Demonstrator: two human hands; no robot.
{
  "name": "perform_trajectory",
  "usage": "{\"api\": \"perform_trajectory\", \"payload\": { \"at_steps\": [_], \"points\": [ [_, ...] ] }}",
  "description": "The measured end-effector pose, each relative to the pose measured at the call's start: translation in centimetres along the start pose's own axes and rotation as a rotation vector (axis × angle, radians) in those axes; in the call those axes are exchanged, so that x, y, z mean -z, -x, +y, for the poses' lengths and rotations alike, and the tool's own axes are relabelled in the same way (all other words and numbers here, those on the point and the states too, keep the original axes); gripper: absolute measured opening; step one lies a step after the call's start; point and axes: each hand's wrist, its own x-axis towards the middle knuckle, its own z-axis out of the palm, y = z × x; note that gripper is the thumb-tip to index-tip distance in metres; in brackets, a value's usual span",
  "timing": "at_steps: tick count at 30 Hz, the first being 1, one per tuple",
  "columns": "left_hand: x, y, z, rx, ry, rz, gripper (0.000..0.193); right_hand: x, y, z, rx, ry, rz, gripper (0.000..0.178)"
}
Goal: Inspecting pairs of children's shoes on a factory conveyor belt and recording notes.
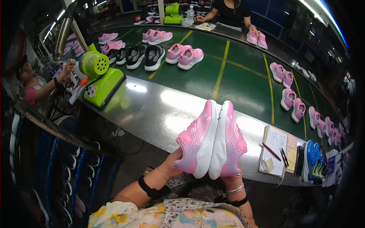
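Observation:
Two pink sneakers with white soles are held up in front of me, toes pointing away, soles pressed together. My left hand (174, 161) holds the left pink sneaker (194, 135) from its heel end, fingers hidden by the shoe. On the other side, my right hand (232, 180) holds the right pink sneaker (234, 146) the same way. Both shoes hang over the near edge of the shiny metal table (152, 114). Each shoe has a pink strap and wavy lines on its side.
Beyond lies a green conveyor belt (243, 72) with pink sneakers (190, 57) and black sneakers (154, 57). A green machine (100, 76) stands left, near a person. An open notebook (273, 146) with pens and blue sneakers (311, 161) are at right. Another person touches shoes across the belt.

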Motion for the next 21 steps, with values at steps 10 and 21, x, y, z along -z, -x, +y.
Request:
{"api": "perform_trajectory", "payload": {
  "at_steps": [10, 21],
  "points": [
    [1.9, 0.0, 1.8, 0.011, -0.016, 0.07, 0.053, 1.6, -0.3, -0.1, 0.106, 0.483, 0.004, 0.058],
    [0.9, -0.8, 4.1, -0.372, -0.215, -0.009, 0.075, -0.4, -1.1, -0.3, 0.297, 0.607, 0.051, 0.075]
  ]
}}
